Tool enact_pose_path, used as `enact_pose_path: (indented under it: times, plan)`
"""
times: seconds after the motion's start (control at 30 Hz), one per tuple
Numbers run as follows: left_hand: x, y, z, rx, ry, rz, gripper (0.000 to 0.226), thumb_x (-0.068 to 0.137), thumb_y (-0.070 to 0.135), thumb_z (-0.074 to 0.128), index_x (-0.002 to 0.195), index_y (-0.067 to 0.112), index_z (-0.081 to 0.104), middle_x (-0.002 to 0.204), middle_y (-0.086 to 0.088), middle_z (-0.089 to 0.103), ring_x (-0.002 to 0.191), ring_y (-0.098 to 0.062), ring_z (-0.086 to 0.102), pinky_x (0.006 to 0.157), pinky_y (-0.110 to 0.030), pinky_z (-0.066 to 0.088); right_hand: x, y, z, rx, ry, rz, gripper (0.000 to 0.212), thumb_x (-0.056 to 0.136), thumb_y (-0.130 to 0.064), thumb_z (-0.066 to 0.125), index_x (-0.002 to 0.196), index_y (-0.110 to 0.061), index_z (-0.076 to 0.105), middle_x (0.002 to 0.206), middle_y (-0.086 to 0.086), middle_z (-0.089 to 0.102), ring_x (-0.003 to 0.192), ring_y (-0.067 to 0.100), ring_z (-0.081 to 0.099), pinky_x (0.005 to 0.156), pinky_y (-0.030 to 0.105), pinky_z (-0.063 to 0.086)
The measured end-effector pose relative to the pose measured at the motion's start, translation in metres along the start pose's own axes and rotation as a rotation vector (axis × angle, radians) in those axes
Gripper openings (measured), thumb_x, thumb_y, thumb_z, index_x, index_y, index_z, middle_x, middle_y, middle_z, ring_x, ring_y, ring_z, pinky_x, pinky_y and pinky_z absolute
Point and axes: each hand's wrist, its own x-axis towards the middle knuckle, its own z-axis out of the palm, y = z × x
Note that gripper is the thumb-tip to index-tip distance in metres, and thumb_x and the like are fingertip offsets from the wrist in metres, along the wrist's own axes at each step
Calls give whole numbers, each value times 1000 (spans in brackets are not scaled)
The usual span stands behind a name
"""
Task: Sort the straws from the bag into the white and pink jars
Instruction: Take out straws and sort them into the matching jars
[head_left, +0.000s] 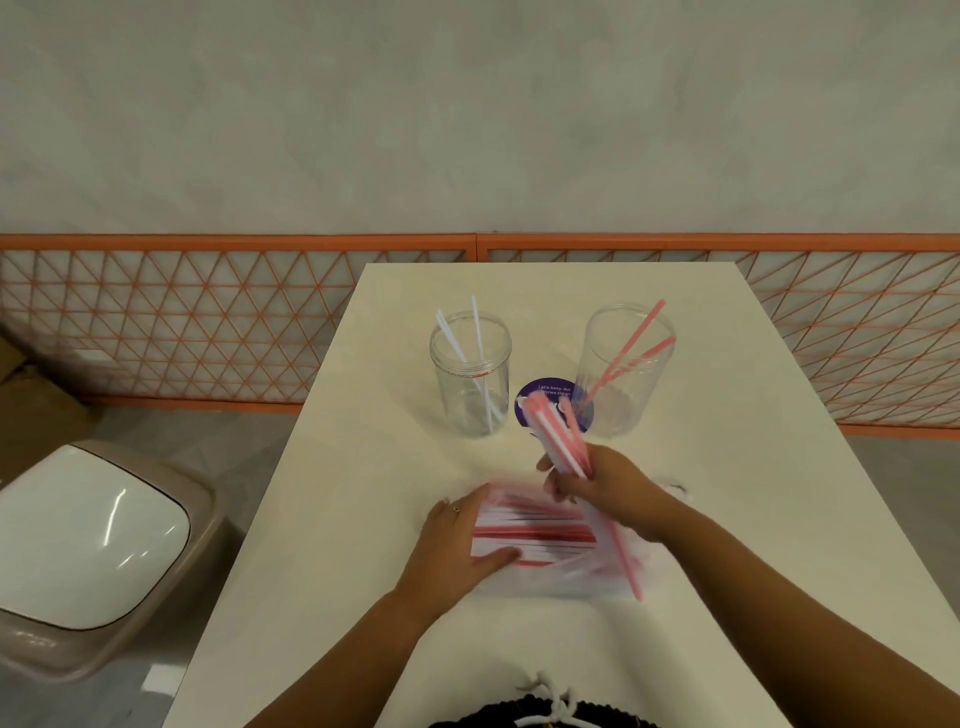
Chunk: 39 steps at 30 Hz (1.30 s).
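Two clear jars stand at the far middle of the cream table (322, 597). The left jar (470, 384) holds two white straws, the right jar (626, 374) holds pink straws (636, 345). A clear bag of pink and white straws (540, 535) lies flat in front of me, blurred. My left hand (457, 540) rests flat on the bag's left end. Above the bag, my right hand (597, 480) is shut on a bundle of pink and white straws (558, 434) that points up toward the jars. One pink straw (623, 556) hangs down from that hand.
A purple round sticker (540, 402) lies on the table between the jars. An orange lattice fence (208, 322) runs behind the table. A beige bin with a white lid (88, 540) stands on the floor to the left.
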Motion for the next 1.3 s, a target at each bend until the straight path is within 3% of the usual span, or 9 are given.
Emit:
enact_pose_path:
  times: [0.07, 0.17, 0.3, 0.43, 0.53, 0.83, 1.13, 1.23, 1.3]
  plan:
    - [5, 5, -1, 84, 63, 11, 63, 81, 61, 40, 134, 27, 41, 135, 9, 51, 123, -6, 46, 108, -19, 14, -1, -10, -10, 282, 16, 3, 14, 90, -6, 57, 100, -12, 63, 84, 7, 70, 74, 16, 67, 76, 25, 53]
    - [13, 23, -7, 145, 204, 68, 47, 90, 54, 37, 121, 25, 56, 125, 8, 60, 114, -7, 54, 98, -22, 19, -1, -17, -19, 544, 59, 17, 15, 91, -9, 55, 105, -9, 63, 88, 7, 71, 84, 19, 68, 76, 26, 53]
    - [25, 53, -17, -128, 235, 78, 44, 89, 47, 36, 116, 21, 59, 114, 7, 65, 102, -3, 57, 95, -21, 40, 1, -20, -20, 752, 100, 47, 18, 90, -8, 56, 106, -8, 64, 93, 9, 73, 88, 21, 70, 77, 27, 55]
    - [41, 79, -27, -424, 204, 27, 25, 95, 31, 45, 116, 25, 57, 105, 14, 65, 100, 6, 58, 84, -5, 42, 2, -25, -13, 787, 101, 54, 17, 89, -6, 57, 104, -7, 65, 86, 6, 74, 80, 17, 72, 71, 24, 56]
    - [55, 98, -35, -641, 169, -40, 25, 94, 25, 49, 117, 21, 58, 100, 10, 66, 92, -6, 66, 85, -14, 50, 3, -29, -9, 776, 82, 43, 23, 88, -8, 59, 111, -8, 61, 91, 7, 73, 83, 17, 71, 70, 24, 57]
    - [82, 111, -41, -712, 77, -147, 20, 90, 17, 58, 107, 13, 68, 99, -13, 71, 90, -24, 69, 85, -41, 56, 13, -31, -7, 768, 32, 63, 29, 89, -12, 58, 118, -9, 59, 100, 10, 69, 86, 17, 71, 72, 25, 57]
    - [94, 104, -41, -831, 46, -252, 19, 95, 17, 51, 103, 13, 67, 94, -11, 72, 82, -24, 70, 63, -30, 59, 23, -24, -11, 789, -7, 120, 33, 89, -6, 58, 122, -10, 55, 94, 8, 67, 79, 15, 71, 68, 24, 56]
    - [104, 105, -48, -926, 94, -313, 20, 95, 19, 50, 99, 9, 67, 76, -9, 70, 56, -21, 63, 44, -24, 49, 26, -24, -13, 773, -33, 94, 28, 86, 0, 59, 114, -4, 60, 89, 10, 71, 77, 18, 70, 72, 25, 56]
    - [115, 107, -60, -952, 179, -276, 21, 95, 15, 49, 87, 8, 67, 68, -4, 68, 56, -20, 61, 52, -27, 51, 27, -23, -14, 793, -71, 55, 26, 85, 0, 59, 111, -1, 61, 87, 11, 71, 76, 19, 69, 75, 25, 55]
